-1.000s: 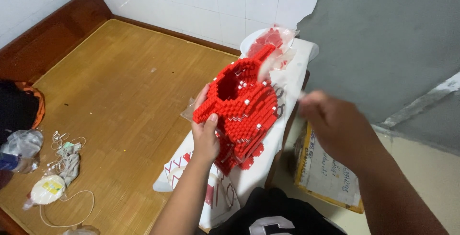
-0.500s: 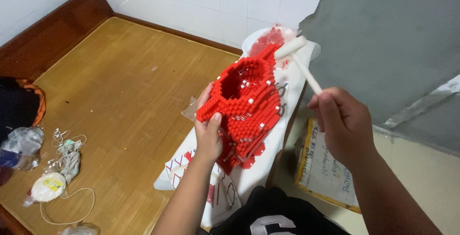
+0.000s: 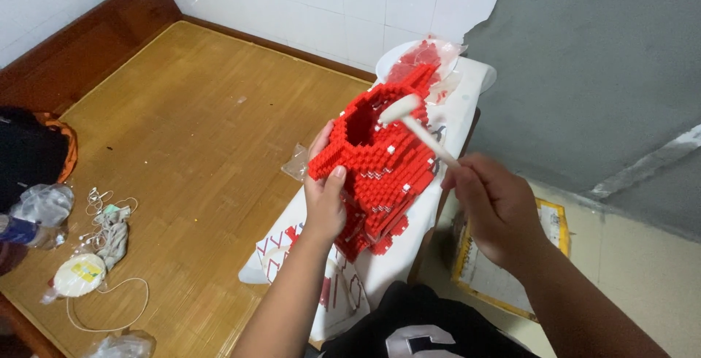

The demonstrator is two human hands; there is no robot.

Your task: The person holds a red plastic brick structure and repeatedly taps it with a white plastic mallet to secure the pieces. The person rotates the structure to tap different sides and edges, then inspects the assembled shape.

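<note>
A large red model [image 3: 385, 168] built of small bricks, hollow at the top, rests on a narrow white table [image 3: 467, 91]. My left hand [image 3: 323, 201] grips its left side with the thumb on the red wall. My right hand [image 3: 495, 208] holds a small white hammer [image 3: 416, 128] by the handle. The hammer's head sits on the model's top rim.
A white plate with a clear bag of red bricks [image 3: 427, 55] lies at the table's far end. A wooden bed board [image 3: 182, 124] lies to the left with tangled cables, a round white disc [image 3: 79, 274] and plastic bags. A yellow-edged printed sheet [image 3: 511, 270] lies on the floor at right.
My right hand came in from the right with the white hammer and brought its head down onto the model's top rim. My left hand stayed on the model.
</note>
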